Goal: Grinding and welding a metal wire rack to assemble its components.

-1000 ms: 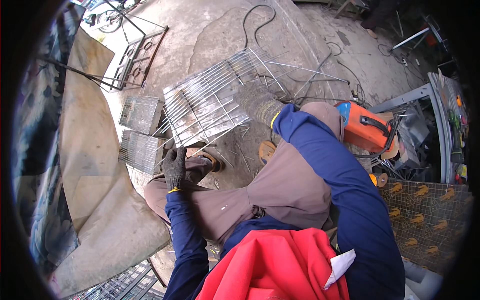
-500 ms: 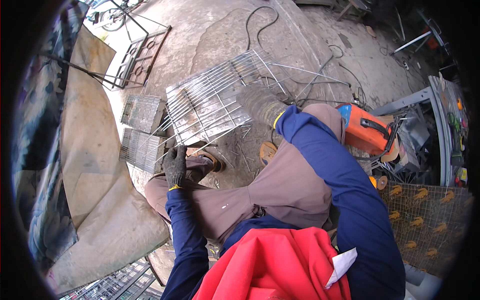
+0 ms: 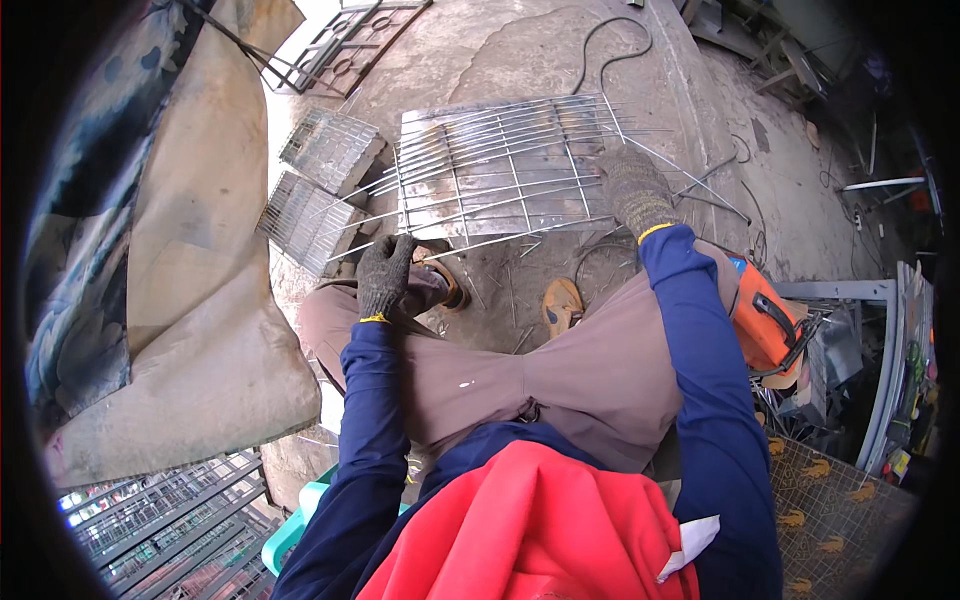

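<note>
A grid of thin metal rods (image 3: 515, 165) lies in front of me over a flat metal sheet (image 3: 480, 215), its long rods sticking out past the sheet on the left. My left hand (image 3: 385, 275), in a dark grey knit glove, is closed at the grid's near left corner, around a rod end. At the right end my right hand (image 3: 637, 190), in a similar glove with a yellow cuff, is closed on the grid's edge; its fingertips are partly hidden. One loose-looking rod (image 3: 690, 180) slants away to the right beyond that hand.
Two small wire-mesh blocks (image 3: 335, 150) stand left of the sheet. An orange machine with a black handle (image 3: 768, 318) sits by my right knee. A black cable (image 3: 610, 60) snakes over the concrete floor. A metal frame (image 3: 365, 45) lies far left; a tan cloth (image 3: 200, 250) hangs nearer.
My view has swung left and tilted downward, so the scene sits further right and higher. The grid looks flatter on the sheet, and both hands remain at its ends.
</note>
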